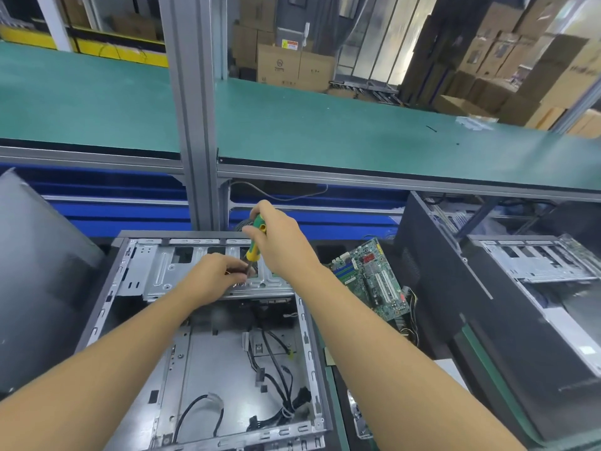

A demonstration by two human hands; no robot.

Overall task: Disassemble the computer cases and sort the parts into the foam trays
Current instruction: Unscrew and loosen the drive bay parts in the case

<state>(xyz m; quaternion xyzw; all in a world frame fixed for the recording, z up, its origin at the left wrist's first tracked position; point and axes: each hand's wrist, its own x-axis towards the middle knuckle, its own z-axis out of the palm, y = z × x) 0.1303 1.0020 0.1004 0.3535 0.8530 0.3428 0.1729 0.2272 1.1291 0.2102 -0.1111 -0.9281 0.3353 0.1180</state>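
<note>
An open computer case (107, 288) lies flat in front of me, its motherboard bay bare with loose black cables (276, 372) inside. My right hand (279, 236) grips a green and yellow screwdriver (255, 242), held upright with its tip down on the silver drive cage (156, 271) at the case's far end. My left hand (216, 276) pinches the screwdriver's shaft near the tip, resting on the cage.
A green motherboard (374, 278) lies tilted to the right of the case. Another opened case (533, 265) stands at the right, behind a black panel (432, 255). A grey side panel (35, 255) leans at the left. A green conveyor belt (325, 125) runs beyond an aluminium post (195, 125).
</note>
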